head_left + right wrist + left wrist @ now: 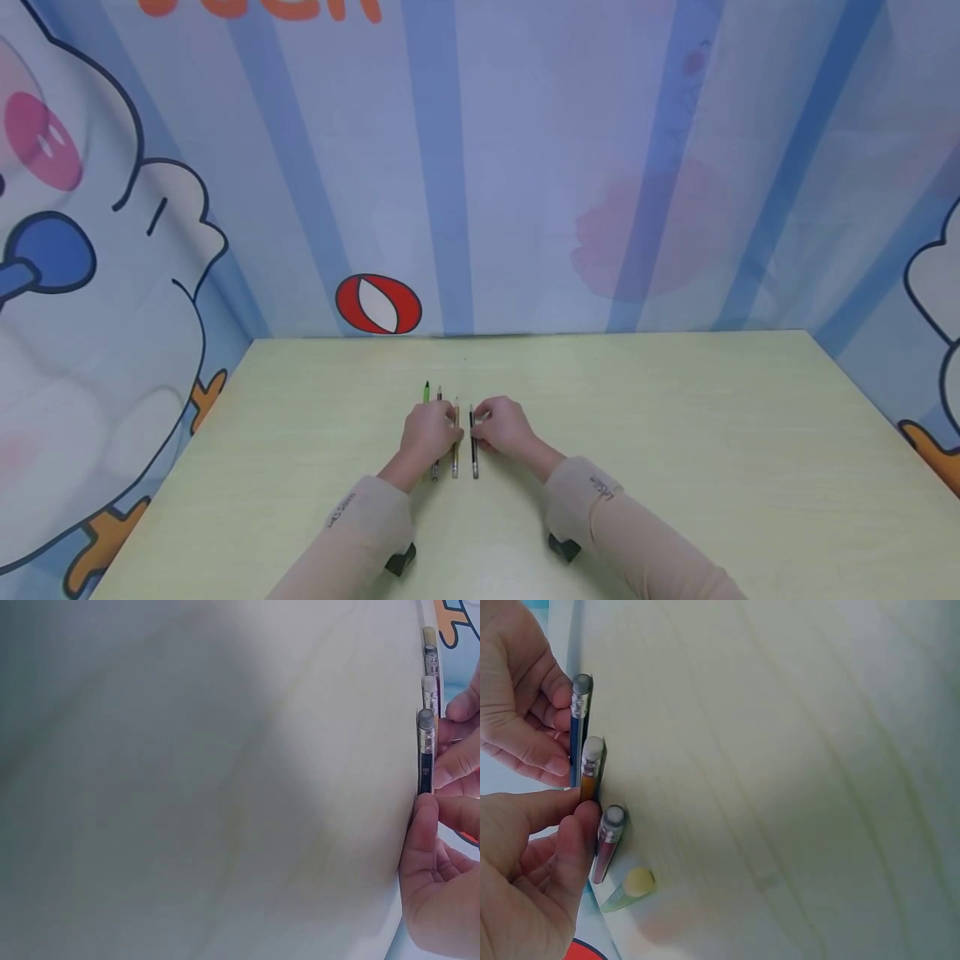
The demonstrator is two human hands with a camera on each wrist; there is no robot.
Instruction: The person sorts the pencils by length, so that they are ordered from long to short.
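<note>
Side by side on the table, several pencils lie with their tips pointing away from me. My left hand (429, 432) pinches the orange-yellow pencil (589, 785), which has a white eraser. My right hand (504, 427) holds the black pencil (426, 766) between thumb and finger, a small gap to the right of the yellow one. Under and beside the left hand lie a dark reddish pencil (607, 847) with a grey eraser and, farthest left, a green pencil (427, 390) with a yellowish end. The left hand hides their middles in the head view.
The pale yellow-green table (675, 433) extends to both sides of the hands. Behind it stands a blue striped backdrop (525, 167) with cartoon figures. Dark wrist devices (564, 547) show under the beige sleeves (637, 533).
</note>
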